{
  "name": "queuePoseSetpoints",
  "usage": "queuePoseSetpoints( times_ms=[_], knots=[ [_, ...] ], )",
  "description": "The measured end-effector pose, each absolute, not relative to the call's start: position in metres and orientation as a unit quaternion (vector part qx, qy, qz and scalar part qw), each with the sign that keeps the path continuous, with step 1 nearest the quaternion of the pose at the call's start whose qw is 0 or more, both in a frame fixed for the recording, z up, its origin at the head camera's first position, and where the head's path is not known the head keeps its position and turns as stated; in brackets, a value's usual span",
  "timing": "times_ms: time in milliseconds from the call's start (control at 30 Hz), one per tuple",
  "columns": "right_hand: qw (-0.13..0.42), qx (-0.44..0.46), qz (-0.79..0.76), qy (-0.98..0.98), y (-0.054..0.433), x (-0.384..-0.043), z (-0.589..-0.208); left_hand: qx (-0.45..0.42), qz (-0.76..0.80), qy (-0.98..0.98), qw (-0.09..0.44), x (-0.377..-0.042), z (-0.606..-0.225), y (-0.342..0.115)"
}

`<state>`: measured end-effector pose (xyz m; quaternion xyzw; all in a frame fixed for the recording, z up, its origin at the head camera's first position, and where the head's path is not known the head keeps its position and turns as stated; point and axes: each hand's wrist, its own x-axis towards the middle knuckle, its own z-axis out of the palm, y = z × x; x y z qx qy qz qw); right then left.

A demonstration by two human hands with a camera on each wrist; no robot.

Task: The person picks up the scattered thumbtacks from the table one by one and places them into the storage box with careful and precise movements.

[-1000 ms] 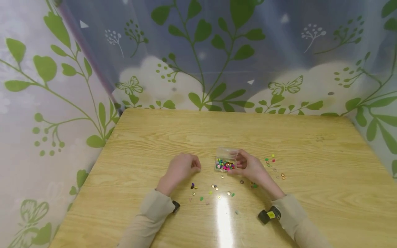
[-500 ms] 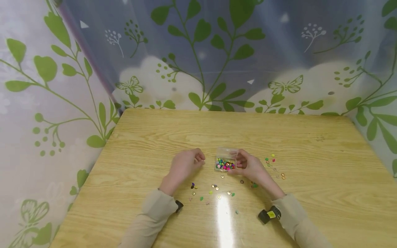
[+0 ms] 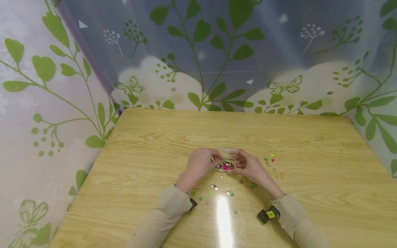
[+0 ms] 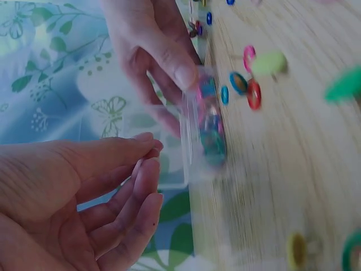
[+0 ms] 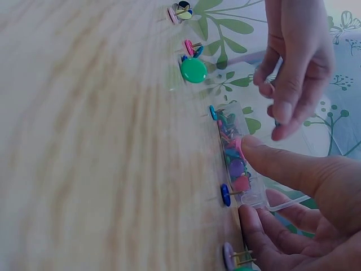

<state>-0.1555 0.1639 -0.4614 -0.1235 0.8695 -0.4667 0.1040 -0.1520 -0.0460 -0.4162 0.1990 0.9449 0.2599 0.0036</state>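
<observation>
OK, box [image 5: 254,196]: small, clear plastic, open, on the desk [image 3: 149,137] between both hands, partly filled.
Lid [image 3: 227,152]: see-through, swung up along the far side of the box.
Contents [image 3: 227,166]: pile of mixed tacks; pink, green, purple, blue and gold-tone visible.
Right hand [image 3: 252,168]: gripping the right end of the box, thumb on the near side, fingers curled behind by the lid; closed only as far as the box allows.
Left hand [image 3: 200,164]: at the left end of the box, fingertips by the opening; thumb and fingers drawn together in a pinch.
Left fingertips: small dark teal piece [image 5: 276,123] showing in the right wrist view, too small to identify.
Loose tacks, near side [image 3: 216,188]: scattered between the forearms; gold-tone, green, yellow and pink.
Loose tacks, right side [image 3: 282,174]: spread past the right hand; copper-tone pair nearest the edge of the group, yellow, green and red farther back.
Blue tack [image 5: 225,195]: just beside the box, tipped on its edge, pin pointing toward the box.
Wrists: black devices [image 3: 268,214] strapped on, beige sleeves [image 3: 172,203] behind.
Desk: pale wood grain, bright glare streak on the near part.
Backdrop [image 3: 201,31]: blue-grey and white, printed with green leaves and butterflies.
</observation>
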Motion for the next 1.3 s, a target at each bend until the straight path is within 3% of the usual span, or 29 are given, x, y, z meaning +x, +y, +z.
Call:
queuePoseSetpoints(
  times_ms=[400, 667, 1000, 1300],
  knots=[
    [0.099, -0.121, -0.447, 0.881, 0.164, -0.155, -0.462, 0.183, 0.286, 0.941, 0.003, -0.151, -0.417, -0.036],
    [0.107, -0.110, -0.464, 0.872, 0.164, -0.154, -0.459, 0.157, 0.269, 0.950, -0.006, -0.146, -0.409, -0.075],
    [0.114, -0.109, -0.450, 0.879, 0.163, -0.155, -0.460, 0.109, 0.240, 0.964, 0.034, -0.128, -0.415, -0.138],
    [0.115, -0.105, -0.454, 0.878, 0.163, -0.154, -0.459, 0.102, 0.218, 0.968, 0.078, -0.114, -0.422, -0.158]
  ],
)
